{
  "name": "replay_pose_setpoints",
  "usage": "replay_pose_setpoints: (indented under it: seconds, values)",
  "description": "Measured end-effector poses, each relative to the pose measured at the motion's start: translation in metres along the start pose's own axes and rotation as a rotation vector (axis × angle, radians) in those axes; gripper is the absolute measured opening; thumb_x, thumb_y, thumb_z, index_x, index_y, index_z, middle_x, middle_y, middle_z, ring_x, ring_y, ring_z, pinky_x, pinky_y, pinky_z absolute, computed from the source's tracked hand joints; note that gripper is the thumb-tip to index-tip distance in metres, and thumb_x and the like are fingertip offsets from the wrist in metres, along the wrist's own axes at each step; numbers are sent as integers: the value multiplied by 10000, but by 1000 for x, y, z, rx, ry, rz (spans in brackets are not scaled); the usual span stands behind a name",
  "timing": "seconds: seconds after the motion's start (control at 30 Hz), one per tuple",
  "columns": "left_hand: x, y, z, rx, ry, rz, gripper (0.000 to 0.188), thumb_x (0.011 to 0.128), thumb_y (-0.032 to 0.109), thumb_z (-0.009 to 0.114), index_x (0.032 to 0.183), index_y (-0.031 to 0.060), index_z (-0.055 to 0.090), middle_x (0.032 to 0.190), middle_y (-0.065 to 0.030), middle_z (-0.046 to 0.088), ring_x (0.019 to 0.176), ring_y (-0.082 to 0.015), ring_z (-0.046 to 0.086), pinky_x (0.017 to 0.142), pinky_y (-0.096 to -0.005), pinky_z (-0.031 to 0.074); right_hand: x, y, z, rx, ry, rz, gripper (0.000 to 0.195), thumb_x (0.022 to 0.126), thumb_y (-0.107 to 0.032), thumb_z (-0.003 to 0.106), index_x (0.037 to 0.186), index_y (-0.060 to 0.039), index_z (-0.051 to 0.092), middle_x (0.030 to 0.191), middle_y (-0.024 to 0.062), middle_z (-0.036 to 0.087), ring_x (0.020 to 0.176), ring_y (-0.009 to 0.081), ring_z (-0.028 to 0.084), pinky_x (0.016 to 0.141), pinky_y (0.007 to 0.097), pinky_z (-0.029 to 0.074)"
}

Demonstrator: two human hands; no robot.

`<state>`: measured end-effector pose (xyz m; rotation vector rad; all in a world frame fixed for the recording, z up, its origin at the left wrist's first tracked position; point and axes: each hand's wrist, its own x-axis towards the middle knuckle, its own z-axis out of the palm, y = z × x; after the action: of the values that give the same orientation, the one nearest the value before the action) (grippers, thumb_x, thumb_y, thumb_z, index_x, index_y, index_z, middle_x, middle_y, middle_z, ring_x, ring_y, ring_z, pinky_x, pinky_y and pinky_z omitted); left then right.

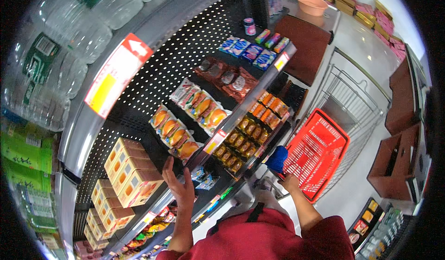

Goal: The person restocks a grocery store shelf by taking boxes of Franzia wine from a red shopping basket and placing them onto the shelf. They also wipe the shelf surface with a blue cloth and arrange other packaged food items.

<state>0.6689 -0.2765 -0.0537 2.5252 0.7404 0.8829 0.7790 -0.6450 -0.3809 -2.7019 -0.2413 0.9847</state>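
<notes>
My left hand (pixel 179 183) is raised with its fingers apart at the shelf edge, just below a row of packaged burger-shaped snacks (pixel 175 133). It holds nothing. Stacked cream-coloured cartons (pixel 134 175) stand on the shelf left of it. A second row of burger-shaped packs (pixel 203 107) lies further along. My right hand (pixel 290 183) is at the near edge of a red plastic basket (pixel 318 152), beside a blue cloth-like thing (pixel 277 159); its fingers are partly hidden, and its grip is unclear. The basket rests in a metal shopping cart (pixel 361 100) and looks bare inside.
Blue packets (pixel 243 48) and brown wrapped packs (pixel 227 76) lie further along the shelf. Small boxed snacks (pixel 247 135) fill the tier below. Large water bottles (pixel 69 27) stand at the upper left. Brown cabinets (pixel 396 162) stand right of the cart; an orange basin (pixel 311 4) sits beyond.
</notes>
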Motion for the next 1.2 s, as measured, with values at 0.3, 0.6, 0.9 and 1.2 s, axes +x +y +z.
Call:
replay_pose_setpoints:
  seconds: [0.3,0.6,0.9,1.2]
  values:
    - [2,-43,18,-432,-5,-290,472,945,96,675,1366,-11,491,1194,-169,641,1054,-255,649,899,-369,515,-40,-119,-100,853,313,-423,286,869,-55,756,1137,-20,663,1007,120,678,847,218,663,724,320,535]
    - [7,-48,6,-411,-58,-285,379,897,128,748,1205,-8,573,1011,-130,693,851,-205,676,759,-339,543,-115,-344,-223,580,344,-948,390,920,-164,735,1250,-40,570,1069,144,687,788,226,680,696,353,553]
    - [14,-46,5,-524,-57,-195,255,899,44,710,1124,4,598,944,-101,638,815,-178,625,758,-325,521,-97,-371,-188,943,111,-810,467,862,-219,826,1201,-19,575,933,10,627,789,55,546,677,241,472]
    - [9,-13,-17,-604,-287,-35,314,907,65,693,1202,7,601,1122,-154,646,974,-275,644,874,-383,515,-141,-304,-221,1043,-118,-673,386,877,-226,808,1177,-38,654,1033,41,722,877,54,632,701,231,527]
